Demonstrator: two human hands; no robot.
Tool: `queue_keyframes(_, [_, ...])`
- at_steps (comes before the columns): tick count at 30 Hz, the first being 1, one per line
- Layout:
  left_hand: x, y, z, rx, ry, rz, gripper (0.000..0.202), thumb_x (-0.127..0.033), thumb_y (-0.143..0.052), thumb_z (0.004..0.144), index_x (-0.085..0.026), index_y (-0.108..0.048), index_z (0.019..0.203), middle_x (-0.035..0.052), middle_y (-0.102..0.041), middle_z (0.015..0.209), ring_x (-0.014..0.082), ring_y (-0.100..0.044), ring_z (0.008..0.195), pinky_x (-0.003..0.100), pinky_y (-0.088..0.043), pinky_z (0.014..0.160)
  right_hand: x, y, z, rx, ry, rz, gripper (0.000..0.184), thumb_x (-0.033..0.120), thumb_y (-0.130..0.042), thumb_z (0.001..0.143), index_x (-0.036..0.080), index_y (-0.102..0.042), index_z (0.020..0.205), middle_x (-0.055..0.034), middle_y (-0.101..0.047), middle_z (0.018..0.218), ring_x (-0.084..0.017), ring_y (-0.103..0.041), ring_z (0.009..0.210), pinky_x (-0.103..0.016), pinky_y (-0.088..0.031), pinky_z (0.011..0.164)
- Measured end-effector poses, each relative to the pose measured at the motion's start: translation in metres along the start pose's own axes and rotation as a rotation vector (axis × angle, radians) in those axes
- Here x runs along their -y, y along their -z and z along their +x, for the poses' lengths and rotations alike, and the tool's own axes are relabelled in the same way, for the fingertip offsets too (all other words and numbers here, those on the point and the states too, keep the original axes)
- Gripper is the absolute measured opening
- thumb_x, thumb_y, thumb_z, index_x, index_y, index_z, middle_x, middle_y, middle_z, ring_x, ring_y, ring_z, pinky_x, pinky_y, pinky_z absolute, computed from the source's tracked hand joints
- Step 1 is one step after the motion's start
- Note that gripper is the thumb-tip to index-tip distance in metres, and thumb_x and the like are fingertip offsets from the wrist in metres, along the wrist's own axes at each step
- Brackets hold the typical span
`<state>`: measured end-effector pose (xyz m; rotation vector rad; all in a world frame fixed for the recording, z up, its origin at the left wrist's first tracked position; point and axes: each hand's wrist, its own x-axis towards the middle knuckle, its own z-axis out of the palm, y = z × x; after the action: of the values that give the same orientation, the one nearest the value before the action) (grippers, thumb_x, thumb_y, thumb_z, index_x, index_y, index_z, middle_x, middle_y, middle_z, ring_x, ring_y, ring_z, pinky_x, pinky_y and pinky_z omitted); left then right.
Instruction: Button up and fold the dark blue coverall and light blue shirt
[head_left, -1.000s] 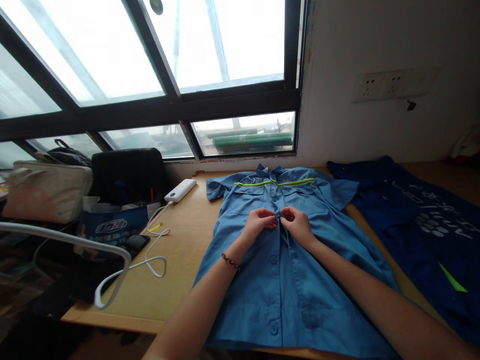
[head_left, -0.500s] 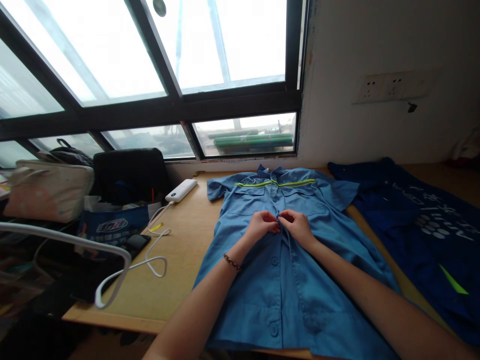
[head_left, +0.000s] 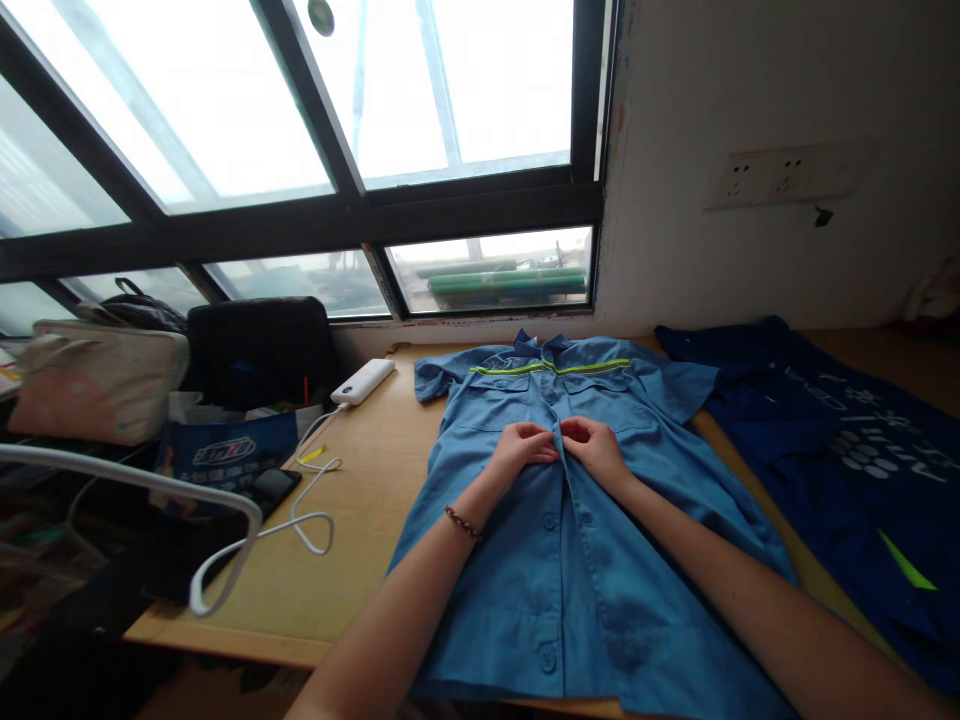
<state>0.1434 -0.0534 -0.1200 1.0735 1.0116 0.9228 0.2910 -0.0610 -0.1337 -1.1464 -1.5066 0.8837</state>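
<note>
The left hand (head_left: 529,445) and right hand (head_left: 592,447) each pinch the front of the shirt (head_left: 499,590), which lies on the counter (head_left: 367,480) beneath this grip, and an uneven tug could make the cloth slip free.

No wording comes through clearly here! White lettering slants across the dark-blue garment (head_left: 795,405) on the right, Latin-looking letters among it, too skewed to read. Over to the blue carrier bag (head_left: 277,432): a white-outlined oval logo (head_left: 223,452), its characters illegible. And on the short-sleeved blue shirt (head_left: 491,520), pale chest marks, just a blur!
</note>
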Motion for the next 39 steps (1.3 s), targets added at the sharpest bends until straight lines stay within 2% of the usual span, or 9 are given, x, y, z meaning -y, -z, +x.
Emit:
queue_keyframes(3, [0.002, -0.002, -0.001, -0.001, -0.015, 0.013, 0.028, -0.032, -0.070, 0.060, -0.009, -0.058, 0.072, 0.0049, -0.062, 0.061, 0.0112, -0.060, 0.054, 0.021, -0.052, 0.055, 0.004, -0.002, -0.004, -0.034, 0.130, -0.221, 0.018, 0.020, -0.054, 0.066, 0.018, -0.062, 0.083, -0.0016, -0.063, 0.075, -0.013, -0.056, 0.062, -0.026, -0.045, 0.062])
queue_keyframes(6, [0.006, -0.004, -0.001, -0.063, -0.017, 0.015, 0.024, -0.027, -0.070, 0.059, -0.010, -0.055, 0.067, 0.0024, -0.060, 0.057, 0.0097, -0.058, 0.050, 0.019, -0.050, 0.050, 0.005, -0.004, -0.006, -0.021, 0.206, -0.317, 0.019, 0.016, -0.052, 0.066, 0.019, -0.061, 0.083, -0.0014, -0.061, 0.077, -0.011, -0.054, 0.061, -0.025, -0.044, 0.060])
queue_keyframes(10, [0.012, -0.005, 0.002, -0.150, 0.045, -0.078, 0.019, -0.020, -0.067, 0.060, -0.013, -0.049, 0.063, 0.0001, -0.057, 0.052, 0.0099, -0.056, 0.046, 0.020, -0.048, 0.047, 0.001, -0.008, -0.006, -0.010, 0.131, -0.235, 0.022, 0.018, -0.054, 0.066, 0.018, -0.058, 0.087, -0.0012, -0.060, 0.077, -0.011, -0.054, 0.060, -0.024, -0.045, 0.058])
queue_keyframes(14, [0.015, -0.002, 0.006, -0.198, 0.114, -0.168, 0.022, -0.014, -0.066, 0.058, -0.015, -0.046, 0.068, -0.0010, -0.056, 0.051, 0.0108, -0.056, 0.045, 0.022, -0.048, 0.048, -0.005, -0.010, -0.003, -0.014, 0.047, -0.142, 0.025, 0.021, -0.058, 0.062, 0.017, -0.057, 0.087, -0.0020, -0.059, 0.078, -0.012, -0.055, 0.061, -0.024, -0.047, 0.059])
queue_keyframes(20, [0.015, 0.001, 0.006, -0.210, 0.138, -0.234, 0.028, -0.009, -0.066, 0.055, -0.015, -0.045, 0.073, -0.0026, -0.054, 0.053, 0.0093, -0.055, 0.045, 0.023, -0.048, 0.052, -0.010, -0.011, 0.000, 0.012, -0.105, 0.024, 0.031, 0.022, -0.064, 0.056, 0.015, -0.058, 0.086, 0.0003, -0.057, 0.070, -0.013, -0.056, 0.066, -0.025, -0.047, 0.064])
queue_keyframes(26, [0.012, 0.002, 0.006, -0.246, 0.148, -0.263, 0.028, -0.003, -0.063, 0.054, -0.014, -0.049, 0.076, -0.0002, -0.057, 0.058, 0.0092, -0.057, 0.052, 0.020, -0.046, 0.054, -0.011, -0.011, 0.001, 0.062, -0.137, 0.116, 0.033, 0.021, -0.066, 0.052, 0.015, -0.058, 0.084, 0.0033, -0.054, 0.064, -0.011, -0.054, 0.060, -0.025, -0.046, 0.062])
queue_keyframes(31, [0.011, 0.001, 0.005, -0.240, 0.137, -0.276, 0.031, -0.003, -0.060, 0.056, -0.014, -0.049, 0.082, 0.0013, -0.060, 0.063, 0.0101, -0.058, 0.057, 0.021, -0.047, 0.057, -0.013, -0.012, 0.000, 0.038, -0.173, 0.092, 0.031, 0.023, -0.065, 0.054, 0.014, -0.058, 0.083, 0.0002, -0.058, 0.070, -0.014, -0.057, 0.066, -0.028, -0.046, 0.067])
queue_keyframes(34, [0.011, 0.000, 0.004, -0.259, 0.093, -0.238, 0.030, -0.004, -0.061, 0.057, -0.014, -0.049, 0.083, -0.0012, -0.057, 0.060, 0.0089, -0.057, 0.055, 0.020, -0.047, 0.056, -0.012, -0.012, -0.002, 0.025, -0.175, 0.033, 0.025, 0.026, -0.061, 0.061, 0.014, -0.059, 0.082, -0.0029, -0.062, 0.076, -0.016, -0.059, 0.071, -0.030, -0.047, 0.069])
queue_keyframes(39, [0.010, -0.004, 0.002, -0.249, 0.042, -0.106, 0.026, -0.007, -0.068, 0.053, -0.012, -0.054, 0.075, -0.0027, -0.055, 0.057, 0.0066, -0.054, 0.050, 0.018, -0.046, 0.052, -0.007, -0.010, -0.006, -0.008, -0.100, -0.109, 0.016, 0.027, -0.059, 0.064, 0.017, -0.059, 0.075, -0.0019, -0.062, 0.072, -0.016, -0.059, 0.068, -0.029, -0.047, 0.067])
